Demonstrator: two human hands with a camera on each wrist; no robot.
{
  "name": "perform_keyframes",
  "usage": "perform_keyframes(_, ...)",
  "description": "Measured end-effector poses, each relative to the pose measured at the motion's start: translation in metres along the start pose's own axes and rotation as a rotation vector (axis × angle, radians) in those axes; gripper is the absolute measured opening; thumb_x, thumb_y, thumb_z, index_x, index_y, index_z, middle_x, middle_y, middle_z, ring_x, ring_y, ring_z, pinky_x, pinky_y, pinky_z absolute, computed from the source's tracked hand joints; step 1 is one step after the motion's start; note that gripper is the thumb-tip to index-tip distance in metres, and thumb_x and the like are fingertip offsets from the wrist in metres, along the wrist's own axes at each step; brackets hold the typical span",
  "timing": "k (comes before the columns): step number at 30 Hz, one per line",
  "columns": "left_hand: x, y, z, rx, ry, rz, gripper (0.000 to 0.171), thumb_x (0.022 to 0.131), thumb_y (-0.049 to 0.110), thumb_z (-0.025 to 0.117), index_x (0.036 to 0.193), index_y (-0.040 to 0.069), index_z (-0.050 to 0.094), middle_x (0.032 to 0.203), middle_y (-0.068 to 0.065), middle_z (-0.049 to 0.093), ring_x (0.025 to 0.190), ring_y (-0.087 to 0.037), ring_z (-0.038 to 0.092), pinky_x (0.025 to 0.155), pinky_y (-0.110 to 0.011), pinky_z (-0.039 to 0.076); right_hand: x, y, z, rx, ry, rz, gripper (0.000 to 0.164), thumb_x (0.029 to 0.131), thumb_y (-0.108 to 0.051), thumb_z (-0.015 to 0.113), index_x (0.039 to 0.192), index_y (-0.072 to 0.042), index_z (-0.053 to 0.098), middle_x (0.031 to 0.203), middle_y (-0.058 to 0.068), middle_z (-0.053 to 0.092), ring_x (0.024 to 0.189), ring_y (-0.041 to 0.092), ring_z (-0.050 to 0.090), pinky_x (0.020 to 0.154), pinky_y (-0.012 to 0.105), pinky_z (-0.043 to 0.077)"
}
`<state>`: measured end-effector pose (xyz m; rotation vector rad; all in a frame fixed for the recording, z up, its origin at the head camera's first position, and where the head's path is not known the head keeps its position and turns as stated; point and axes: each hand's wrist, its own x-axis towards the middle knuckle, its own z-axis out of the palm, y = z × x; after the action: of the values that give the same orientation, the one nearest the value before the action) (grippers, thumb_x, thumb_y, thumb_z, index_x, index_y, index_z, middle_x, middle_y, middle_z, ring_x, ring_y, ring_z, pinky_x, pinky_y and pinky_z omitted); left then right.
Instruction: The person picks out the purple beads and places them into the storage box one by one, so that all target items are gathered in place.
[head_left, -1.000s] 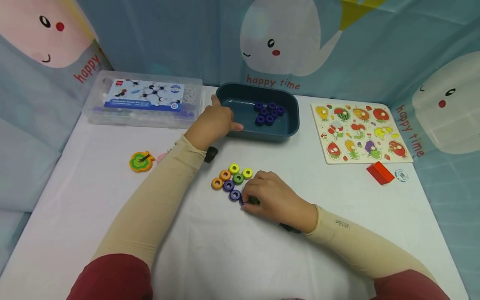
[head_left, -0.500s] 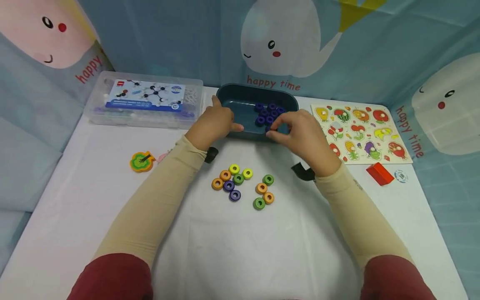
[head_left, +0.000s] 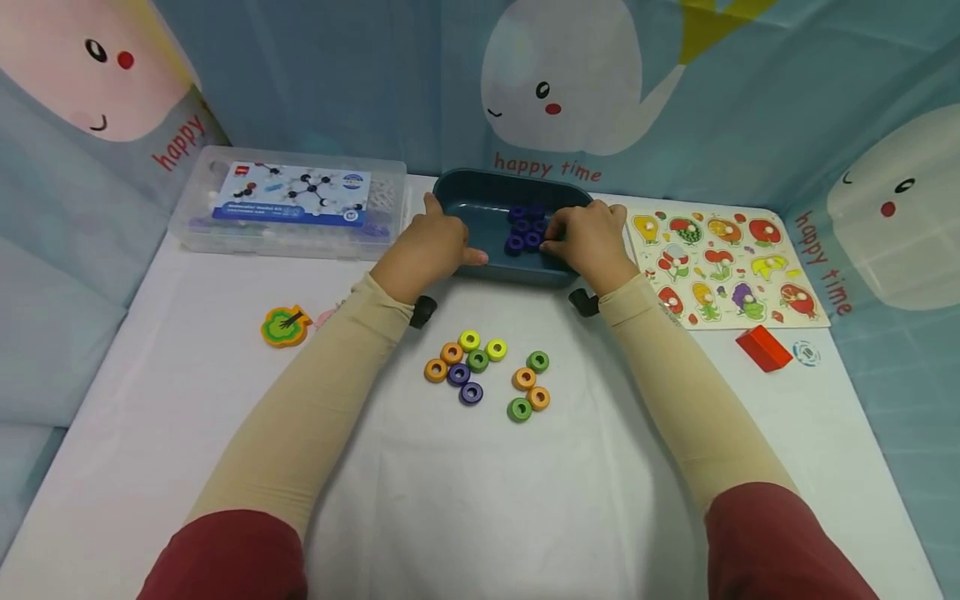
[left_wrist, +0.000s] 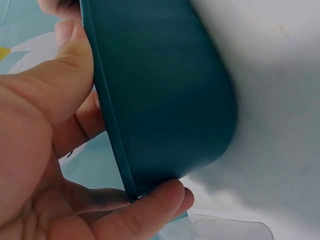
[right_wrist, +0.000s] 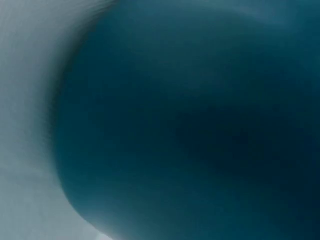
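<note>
A dark teal plastic tray (head_left: 480, 275) stands at the back middle of the table, with several purple rings (head_left: 515, 243) grouped in its right half. My left hand (head_left: 429, 246) grips the tray's left end; in the left wrist view its thumb (left_wrist: 75, 55) lies along the rim and other fingers lie round the corner. My right hand (head_left: 592, 237) reaches over the right end, bent fingertips down among the purple rings. It hides part of the group, and I cannot tell whether it pinches a ring. The right wrist view holds only the blurred teal tray wall (right_wrist: 150, 125).
Orange, yellow, green and purple rings (head_left: 471, 393) lie mid-table, with green and orange rings (head_left: 538, 398) to their right. A clear plastic kit box (head_left: 292, 242) stands left of the tray. To the right are a fruit puzzle board (head_left: 720, 267) and red block (head_left: 763, 348); a tree-shaped piece (head_left: 285, 327) lies left.
My right hand took a purple ring from the mid-table rings to the tray and now reaches deeper inside. The purple rings there have shifted slightly left. My left hand has stayed put.
</note>
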<state>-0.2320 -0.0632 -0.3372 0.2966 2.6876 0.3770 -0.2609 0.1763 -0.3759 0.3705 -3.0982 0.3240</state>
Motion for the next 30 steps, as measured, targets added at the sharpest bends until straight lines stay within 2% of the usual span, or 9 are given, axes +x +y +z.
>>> perform_keyframes(9,0.002,0.003,-0.001,0.001,-0.032,-0.022,0.058,0.097,0.054,0.057,0.131,0.008,0.066,0.161,-0.037,-0.008,0.135,-0.049,0.044,0.104,-0.052,0.047,0.003,0.001,0.003,0.024,0.001,0.012,0.026,0.091,-0.042,0.074,0.1,-0.018,0.074,0.103,0.004,0.074,0.099,0.031,0.053,0.097,0.055,0.026)
perform_keyframes(13,0.001,0.003,0.0,-0.002,-0.032,-0.015,0.056,0.097,0.053,0.058,0.129,0.007,0.066,0.161,-0.038,-0.008,0.132,-0.048,0.047,0.102,-0.051,0.049,-0.006,-0.002,-0.005,0.086,0.015,0.028,0.028,0.092,-0.042,0.072,0.107,-0.02,0.075,0.115,0.003,0.073,0.105,0.03,0.054,0.096,0.054,0.026)
perform_keyframes(15,0.001,0.002,0.001,0.001,-0.025,-0.006,0.056,0.097,0.052,0.058,0.128,0.006,0.067,0.16,-0.039,-0.006,0.133,-0.049,0.047,0.103,-0.051,0.048,-0.016,-0.01,-0.011,0.127,0.04,0.006,0.026,0.093,-0.042,0.071,0.108,-0.02,0.075,0.119,0.002,0.072,0.109,0.029,0.055,0.096,0.054,0.026)
perform_keyframes(18,0.002,0.001,0.0,0.015,-0.023,-0.003,0.057,0.097,0.052,0.058,0.13,0.006,0.066,0.16,-0.04,-0.004,0.135,-0.05,0.044,0.105,-0.052,0.047,-0.038,-0.027,-0.019,0.184,0.078,-0.087,0.021,0.093,-0.04,0.072,0.104,-0.022,0.075,0.116,-0.002,0.073,0.111,0.025,0.055,0.096,0.053,0.026)
perform_keyframes(21,0.003,0.001,0.0,0.019,-0.032,-0.007,0.058,0.098,0.052,0.057,0.131,0.004,0.065,0.16,-0.04,-0.004,0.136,-0.051,0.042,0.105,-0.053,0.046,-0.066,-0.046,-0.022,0.216,0.077,-0.226,0.015,0.09,-0.038,0.075,0.098,-0.025,0.075,0.107,-0.006,0.073,0.105,0.02,0.055,0.094,0.05,0.028)
perform_keyframes(26,-0.001,0.002,-0.002,0.014,-0.025,-0.001,0.056,0.099,0.049,0.058,0.129,0.003,0.066,0.16,-0.04,-0.001,0.137,-0.051,0.041,0.106,-0.052,0.046,-0.111,-0.073,-0.014,0.216,-0.067,-0.404,0.011,0.088,-0.037,0.077,0.094,-0.029,0.075,0.1,-0.013,0.072,0.1,0.014,0.055,0.092,0.044,0.032)
perform_keyframes(30,-0.003,0.002,-0.004,0.015,-0.019,0.002,0.054,0.099,0.048,0.058,0.127,0.003,0.067,0.159,-0.041,0.0,0.136,-0.052,0.042,0.106,-0.053,0.045,-0.137,-0.09,-0.003,0.151,-0.144,-0.502,0.011,0.086,-0.039,0.079,0.091,-0.031,0.074,0.101,-0.015,0.071,0.102,0.012,0.056,0.093,0.042,0.034)
